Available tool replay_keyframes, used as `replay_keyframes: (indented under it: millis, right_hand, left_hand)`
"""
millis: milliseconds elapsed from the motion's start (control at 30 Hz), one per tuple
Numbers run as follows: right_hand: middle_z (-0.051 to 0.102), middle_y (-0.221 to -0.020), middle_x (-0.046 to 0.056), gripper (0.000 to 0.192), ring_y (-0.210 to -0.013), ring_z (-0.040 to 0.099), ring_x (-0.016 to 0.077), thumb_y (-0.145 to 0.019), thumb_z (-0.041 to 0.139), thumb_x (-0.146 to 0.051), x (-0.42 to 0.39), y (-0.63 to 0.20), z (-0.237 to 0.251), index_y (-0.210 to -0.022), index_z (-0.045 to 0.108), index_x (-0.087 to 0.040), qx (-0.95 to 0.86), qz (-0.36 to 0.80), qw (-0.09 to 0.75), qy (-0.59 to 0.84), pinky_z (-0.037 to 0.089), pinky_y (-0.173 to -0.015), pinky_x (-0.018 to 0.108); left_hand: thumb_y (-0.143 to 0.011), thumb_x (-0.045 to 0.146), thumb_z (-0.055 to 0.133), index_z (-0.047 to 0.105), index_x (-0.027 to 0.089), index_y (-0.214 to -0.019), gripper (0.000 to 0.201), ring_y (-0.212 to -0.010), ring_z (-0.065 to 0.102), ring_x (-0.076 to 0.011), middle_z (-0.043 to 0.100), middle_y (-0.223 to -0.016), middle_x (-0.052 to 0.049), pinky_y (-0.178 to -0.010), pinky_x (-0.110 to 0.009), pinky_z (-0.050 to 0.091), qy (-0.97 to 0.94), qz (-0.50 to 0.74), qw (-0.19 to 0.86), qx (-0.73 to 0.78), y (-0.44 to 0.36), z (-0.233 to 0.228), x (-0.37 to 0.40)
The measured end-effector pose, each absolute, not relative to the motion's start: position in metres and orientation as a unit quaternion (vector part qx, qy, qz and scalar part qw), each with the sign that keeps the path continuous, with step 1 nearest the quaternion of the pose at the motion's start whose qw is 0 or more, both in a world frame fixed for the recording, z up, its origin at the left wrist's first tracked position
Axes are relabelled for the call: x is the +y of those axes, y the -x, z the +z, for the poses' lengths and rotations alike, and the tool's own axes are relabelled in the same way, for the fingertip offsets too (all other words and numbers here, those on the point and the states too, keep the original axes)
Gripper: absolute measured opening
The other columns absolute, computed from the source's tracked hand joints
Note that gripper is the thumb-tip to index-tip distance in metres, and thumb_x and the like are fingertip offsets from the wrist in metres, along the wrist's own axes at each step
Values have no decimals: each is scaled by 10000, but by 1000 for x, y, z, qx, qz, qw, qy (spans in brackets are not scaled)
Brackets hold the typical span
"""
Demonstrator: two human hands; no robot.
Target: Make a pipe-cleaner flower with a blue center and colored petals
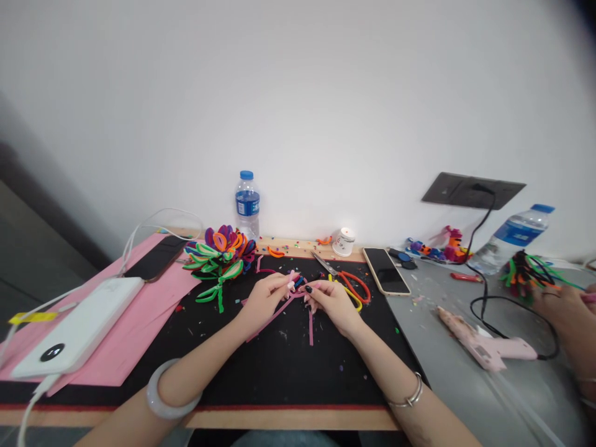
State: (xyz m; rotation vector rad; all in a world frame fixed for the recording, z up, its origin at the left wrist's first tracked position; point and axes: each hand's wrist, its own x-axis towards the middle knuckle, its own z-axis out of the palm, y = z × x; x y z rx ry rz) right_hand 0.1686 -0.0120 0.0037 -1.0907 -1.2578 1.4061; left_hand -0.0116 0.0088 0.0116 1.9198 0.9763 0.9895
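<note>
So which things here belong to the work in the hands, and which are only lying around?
In use:
left hand
right hand
pink stems
scissors
flower

Lying about:
bottle
phone
power bank
glue gun
cup
co-worker's hand

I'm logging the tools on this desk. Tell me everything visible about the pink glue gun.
The pink glue gun lies on its side on the grey tabletop, right of the black mat, nozzle pointing up-left toward the phone. Its body looks like pale pink plastic with a small label on the handle. A black cord runs from its rear end up to the wall socket. No hand touches it.
</note>
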Motion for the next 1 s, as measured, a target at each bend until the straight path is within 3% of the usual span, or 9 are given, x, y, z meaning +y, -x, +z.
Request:
replay_keyframes:
  millis: [167,267,333,533,767,1000]
  right_hand:
    - [621,-604,2,214,-459,528,72,-718,622,-329,-13,-167,5,-804,607,-134,-497,591,476,422,451,-471,198]
    - [633,-609,9,206,-446,535,75,-720,620,-335,-12,-167,5,-771,577,-139,-493,592,481,419,455,-456,199]
    - [633,-605,10,209,-438,538,78,-722,617,-341,-12,-167,4,-756,567,-141,-494,591,481,418,454,-445,198]
    - [626,-595,5,211,-435,539,75,-735,606,-344,-11,-169,1,-749,560,-138,-501,586,478,420,454,-441,193]
    - [626,-586,3,221,-433,538,78,-714,624,-346,-13,-166,2,-748,565,-135,-507,591,465,421,459,-442,201]
    - [614,-568,-5,198,-424,550,89,-720,614,-322,-13,-165,3,-773,565,-137,-518,586,462,418,465,-433,209]
  left_hand:
    - [-843,316,416,618,180,-1080,340,-602,460,-114,462,-645,16,-576,-215,350,-765,371,343,399,12,10,8]
    - [-826,332,447,680,166,-940,308,-595,492,-119,519,-627,6,-584,-221,363,-768,365,335,406,12,9,7]
    - [-802,324,486,695,153,-835,271,-598,529,-128,578,-618,-4,-602,-228,386,-759,362,361,402,12,9,6]
    - [-731,290,587,598,142,-799,163,-556,589,-138,630,-586,-2,-582,-235,442,-665,410,482,396,8,7,3]
    - [-770,300,535,644,144,-639,231,-518,540,-111,623,-555,-5,-522,-198,387,-747,371,369,410,9,11,2]
    - [-804,310,499,700,158,-705,271,-553,561,-117,657,-604,-16,-554,-197,391,-794,364,291,390,10,11,3]
